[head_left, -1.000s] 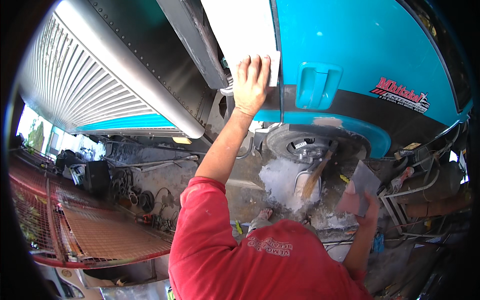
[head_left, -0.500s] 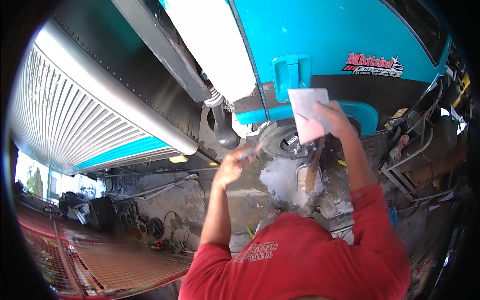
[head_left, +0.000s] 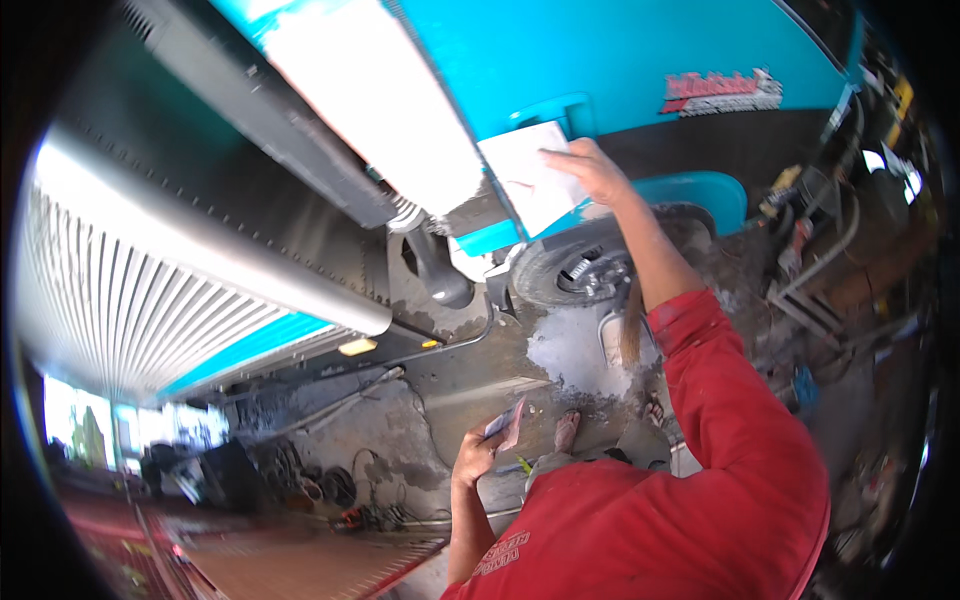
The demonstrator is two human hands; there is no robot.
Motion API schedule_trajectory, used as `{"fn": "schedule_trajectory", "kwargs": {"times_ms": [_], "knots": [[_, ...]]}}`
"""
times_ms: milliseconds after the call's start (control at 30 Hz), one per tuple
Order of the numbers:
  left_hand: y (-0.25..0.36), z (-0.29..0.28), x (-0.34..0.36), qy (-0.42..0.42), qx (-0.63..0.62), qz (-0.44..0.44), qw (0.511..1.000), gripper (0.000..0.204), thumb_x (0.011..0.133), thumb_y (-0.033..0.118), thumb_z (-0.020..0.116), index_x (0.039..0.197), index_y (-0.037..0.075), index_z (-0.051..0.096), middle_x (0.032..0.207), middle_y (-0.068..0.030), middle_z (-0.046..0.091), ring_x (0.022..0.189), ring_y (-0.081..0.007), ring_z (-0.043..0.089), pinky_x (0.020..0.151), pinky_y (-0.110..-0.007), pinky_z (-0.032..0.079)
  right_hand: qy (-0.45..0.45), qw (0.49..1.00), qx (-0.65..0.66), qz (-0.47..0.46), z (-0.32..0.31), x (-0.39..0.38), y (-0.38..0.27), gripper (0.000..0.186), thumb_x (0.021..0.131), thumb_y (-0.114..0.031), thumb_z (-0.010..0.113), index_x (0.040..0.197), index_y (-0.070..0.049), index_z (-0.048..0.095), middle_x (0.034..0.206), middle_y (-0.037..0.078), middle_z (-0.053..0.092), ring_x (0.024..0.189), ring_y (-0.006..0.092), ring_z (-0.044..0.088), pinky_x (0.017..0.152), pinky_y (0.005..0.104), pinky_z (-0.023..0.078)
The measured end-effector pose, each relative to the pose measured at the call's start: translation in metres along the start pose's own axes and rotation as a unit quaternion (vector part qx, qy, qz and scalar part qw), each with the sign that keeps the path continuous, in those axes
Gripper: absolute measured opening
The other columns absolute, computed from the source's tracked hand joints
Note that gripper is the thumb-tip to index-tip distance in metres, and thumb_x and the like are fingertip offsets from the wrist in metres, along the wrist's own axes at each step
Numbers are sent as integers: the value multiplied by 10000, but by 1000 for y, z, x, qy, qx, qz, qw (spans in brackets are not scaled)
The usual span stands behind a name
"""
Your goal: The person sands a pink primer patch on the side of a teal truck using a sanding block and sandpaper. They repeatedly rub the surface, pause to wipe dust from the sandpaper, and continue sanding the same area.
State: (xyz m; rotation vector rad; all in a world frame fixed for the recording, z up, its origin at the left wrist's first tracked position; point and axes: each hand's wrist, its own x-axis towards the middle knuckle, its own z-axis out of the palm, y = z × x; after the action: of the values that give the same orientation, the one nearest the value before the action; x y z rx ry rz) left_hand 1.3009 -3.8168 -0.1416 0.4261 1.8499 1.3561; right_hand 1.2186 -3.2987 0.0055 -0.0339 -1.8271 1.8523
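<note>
My right hand is raised and grips the right edge of a flat whitish rectangular board. This board hangs in front of the turquoise vehicle panel, covering much of the recessed door handle; whether they touch I cannot tell. Lower down, over the floor, my left hand is closed on a small flat spreader, grey with a pinkish face. The pink looks like smeared paste. To the right of the handle, a dark band runs along the lower panel.
Below the panel is a wheel. A broom and a pale dustpan stand near it. A ribbed silver vehicle body fills the left side. Cables and tools lie on the lower-left floor, and metal scrap crowds the right.
My left hand has dropped from near the wheel down toward my body with the spreader. My right hand has moved the board up and left across the door handle. The view has shifted.
</note>
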Motion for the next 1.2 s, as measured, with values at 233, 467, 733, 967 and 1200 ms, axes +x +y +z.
{"fn": "schedule_trajectory", "kwargs": {"times_ms": [233, 467, 733, 967, 1200], "knots": [[3, -16, 30, -90, -38, -39, 994, 235, 990, 58, 688, 1190, -34, 773, 1043, -13, 755, 908, -121, 678, 837, -280, 531, -13, 999, 31, -20, -14, -139, -42, 332, 961, -305, 805, 803, -13, 794, 770, -141, 600, 730, 2, 507, 615, 283, 373], [24, -25, 118, -257, 77, -15, 963, 308, 932, 32, 650, 1211, -30, 767, 1058, -18, 755, 956, -122, 675, 869, -287, 529, 126, 937, 321, -55, -33, -335, -71, 400, 957, -201, 770, 1238, 73, 687, 1115, 136, 751, 993, 231, 743, 864, 376, 578], [46, 44, 197, -461, 200, 92, 860, 410, 908, 22, 662, 1306, -66, 702, 1193, -72, 728, 1090, -175, 660, 955, -317, 542, 273, 859, 171, -399, 33, -560, -166, 490, 982, -364, 698, 1289, 14, 649, 1036, 207, 732, 892, 352, 740, 960, 448, 594], [60, 144, 185, -641, 213, 2, 737, 302, 947, 58, 699, 1226, -44, 755, 1111, -50, 767, 1009, -145, 690, 910, -338, 558, 551, 704, 76, -442, 64, -692, -225, 501, 1019, -377, 689, 1252, 66, 663, 1002, 195, 775, 805, 330, 775, 765, 412, 659], [71, 247, 174, -658, 325, 158, 660, 299, 998, 23, 638, 1272, -74, 708, 1110, -78, 755, 1001, -197, 728, 888, -347, 592, 660, 686, 54, -301, 31, -741, -263, 531, 1018, -341, 716, 1303, 101, 643, 1059, 243, 765, 1045, 359, 774, 920, 497, 638]]}}
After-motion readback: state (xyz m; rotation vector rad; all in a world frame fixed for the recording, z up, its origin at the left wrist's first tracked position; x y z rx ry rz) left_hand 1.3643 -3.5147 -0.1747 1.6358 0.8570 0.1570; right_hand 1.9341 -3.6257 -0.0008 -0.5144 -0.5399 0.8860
